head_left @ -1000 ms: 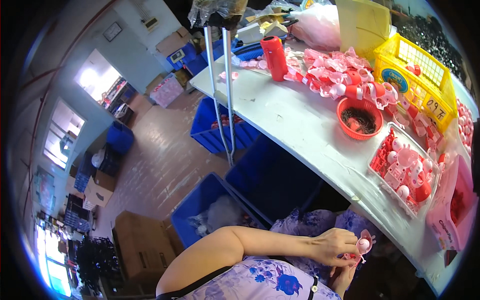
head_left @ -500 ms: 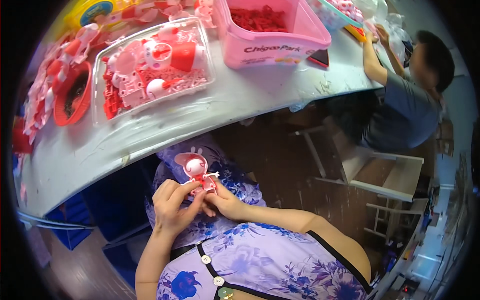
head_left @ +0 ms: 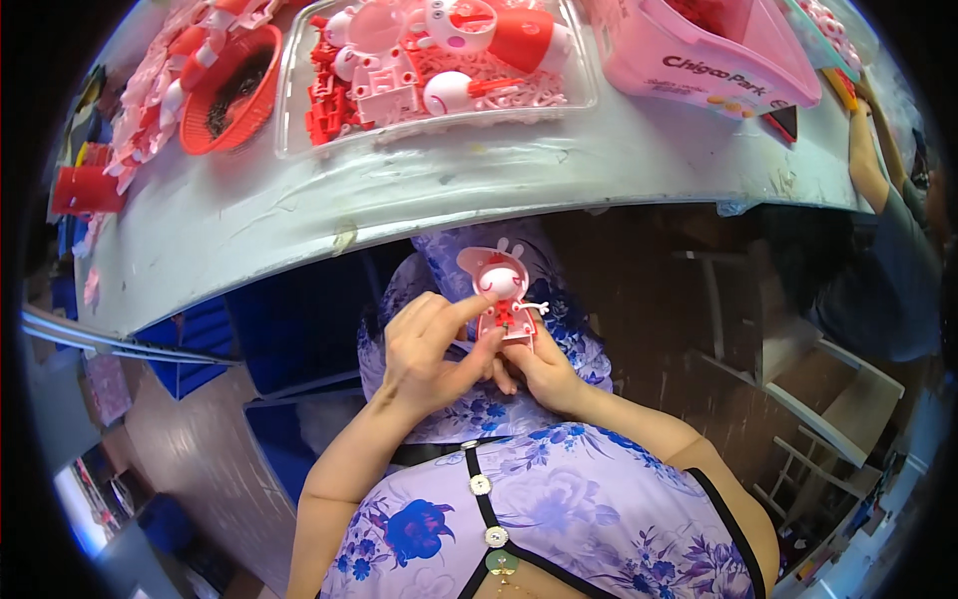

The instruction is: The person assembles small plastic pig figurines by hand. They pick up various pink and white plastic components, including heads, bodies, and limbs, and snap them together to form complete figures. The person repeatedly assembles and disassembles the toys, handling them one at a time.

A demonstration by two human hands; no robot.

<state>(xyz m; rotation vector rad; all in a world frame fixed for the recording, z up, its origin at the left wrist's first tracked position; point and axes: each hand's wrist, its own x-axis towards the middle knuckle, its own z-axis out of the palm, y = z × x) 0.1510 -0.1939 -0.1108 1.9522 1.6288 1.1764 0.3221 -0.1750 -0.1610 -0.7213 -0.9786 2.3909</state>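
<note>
One toy [head_left: 500, 292], above the lap [head_left: 479, 417] just off the table's [head_left: 639, 165] front edge, looks part-assembled: a white ball [head_left: 499, 281] and red piece [head_left: 506, 315] sit inside its pink shell [head_left: 476, 261], uncovered. The right hand [head_left: 547, 369] grips its lower side; the left hand [head_left: 424, 351] has forefinger and thumb parted against it. Loose parts [head_left: 387, 88] remain in the clear tray [head_left: 591, 98] behind that edge.

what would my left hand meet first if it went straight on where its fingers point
The pink toy figure; the left hand seems to touch it, though depth is unclear.
</note>
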